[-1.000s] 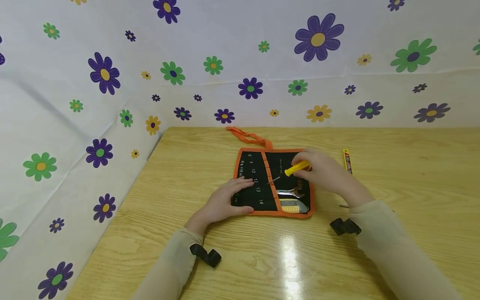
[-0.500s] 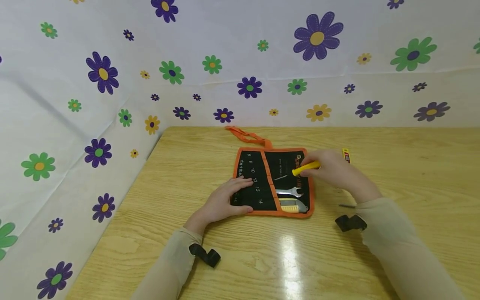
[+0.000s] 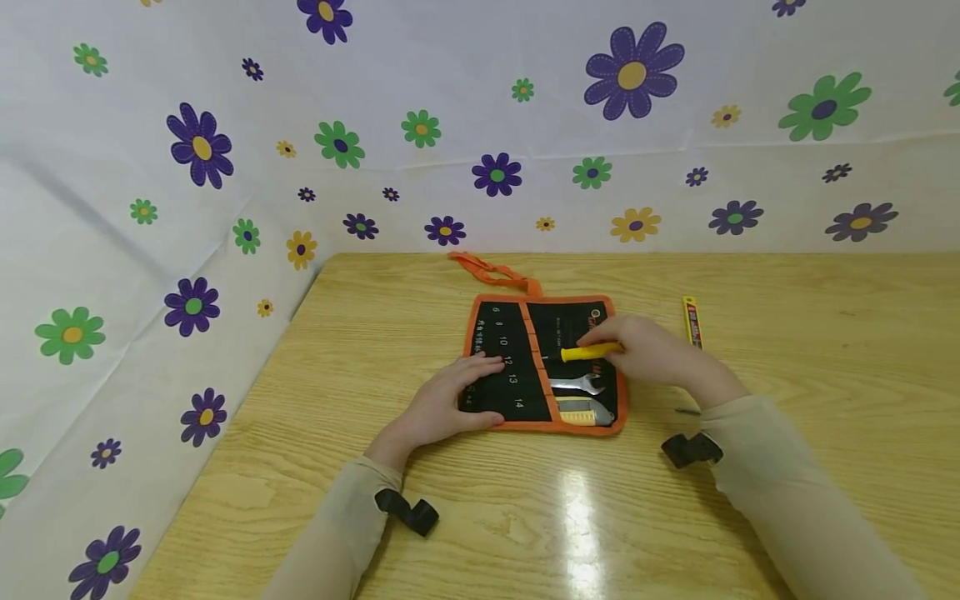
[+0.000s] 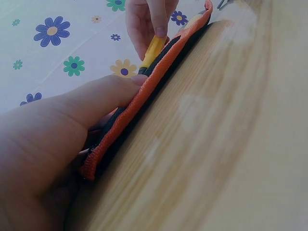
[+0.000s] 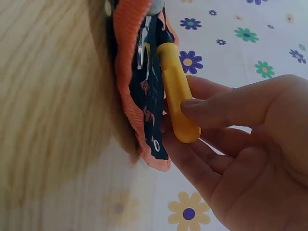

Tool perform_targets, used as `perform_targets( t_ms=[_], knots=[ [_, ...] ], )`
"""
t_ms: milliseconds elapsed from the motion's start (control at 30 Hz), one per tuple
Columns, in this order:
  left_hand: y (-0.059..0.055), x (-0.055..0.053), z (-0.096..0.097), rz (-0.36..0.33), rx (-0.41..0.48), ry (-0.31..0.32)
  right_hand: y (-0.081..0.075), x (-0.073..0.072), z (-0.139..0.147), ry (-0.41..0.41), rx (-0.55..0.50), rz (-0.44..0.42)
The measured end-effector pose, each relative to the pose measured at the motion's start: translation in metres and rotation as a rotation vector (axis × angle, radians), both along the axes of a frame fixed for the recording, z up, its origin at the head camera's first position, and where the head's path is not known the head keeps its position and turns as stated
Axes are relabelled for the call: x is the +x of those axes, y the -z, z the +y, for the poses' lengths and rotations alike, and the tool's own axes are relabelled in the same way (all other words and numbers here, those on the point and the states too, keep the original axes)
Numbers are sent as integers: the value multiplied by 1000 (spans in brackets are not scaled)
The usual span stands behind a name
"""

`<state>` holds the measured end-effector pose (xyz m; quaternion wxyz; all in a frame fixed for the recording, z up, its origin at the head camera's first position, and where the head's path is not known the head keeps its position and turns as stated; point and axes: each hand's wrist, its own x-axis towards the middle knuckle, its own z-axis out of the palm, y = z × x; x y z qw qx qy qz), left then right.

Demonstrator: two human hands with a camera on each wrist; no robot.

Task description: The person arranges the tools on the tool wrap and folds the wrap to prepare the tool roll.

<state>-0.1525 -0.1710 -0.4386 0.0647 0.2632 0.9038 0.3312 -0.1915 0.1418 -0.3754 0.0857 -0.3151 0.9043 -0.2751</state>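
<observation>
behind it all hangs a big white cloth with flowers on it, and in front is the wooden surface. on that lies the black and orange tool pouch, spread flat, and it has not moved much since half a second ago. the left hand still rests on its left side, thumb and fingers spread wide, and looks to be keeping it flat. the right hand is the one that changed: it has come left and a bit nearer the person, over the pouch. it pinches the yellow screwdriver by the handle, thumb on one side and fingers on the other. the screwdriver is above the right part of the pouch and points left at the row of pockets. a moment ago more of its thin metal end showed; now just a bit does. that likely means the tip is at a pocket's mouth or going in, but i cannot tell how deep. just below it, the knife and then the smaller wrench already sit in pockets. a thin yellow and red strip and a tiny metal piece lie outside, to the right.
</observation>
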Motion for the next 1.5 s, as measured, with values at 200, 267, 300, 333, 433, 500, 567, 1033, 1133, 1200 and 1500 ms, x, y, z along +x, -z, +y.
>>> perform_targets(
  t_ms=[200, 267, 300, 333, 433, 500, 567, 1033, 1133, 1200, 1500],
  knots=[
    [0, 0, -1, 0, 4, 1, 4, 0, -4, -52, -30, 48],
    [0, 0, -1, -2, 2, -1, 6, 0, -5, -52, -32, 66],
    [0, 0, -1, -4, 0, -1, 7, -1, -6, -51, -33, 74],
    [0, 0, -1, -5, -2, -2, 9, -1, -7, -51, -33, 83],
    [-1, 1, -1, -14, -3, -6, 12, -3, -8, -47, -31, 93],
    [-2, 1, -1, -19, -1, -8, 13, -4, -8, -62, -31, 95],
    [-3, 2, 0, -22, 0, -9, 14, -5, -9, -77, -35, 91],
    [-2, 1, -1, 15, 18, 15, 25, -5, -14, -100, -107, 46],
    [-1, 0, -1, 21, 15, 19, 26, -5, -14, -87, -114, 39],
    [-1, 0, -1, 21, 13, 20, 26, -4, -15, -72, -117, 37],
    [-2, 0, -1, 20, 14, 29, 27, -2, -20, -11, -143, 16]
  ],
)
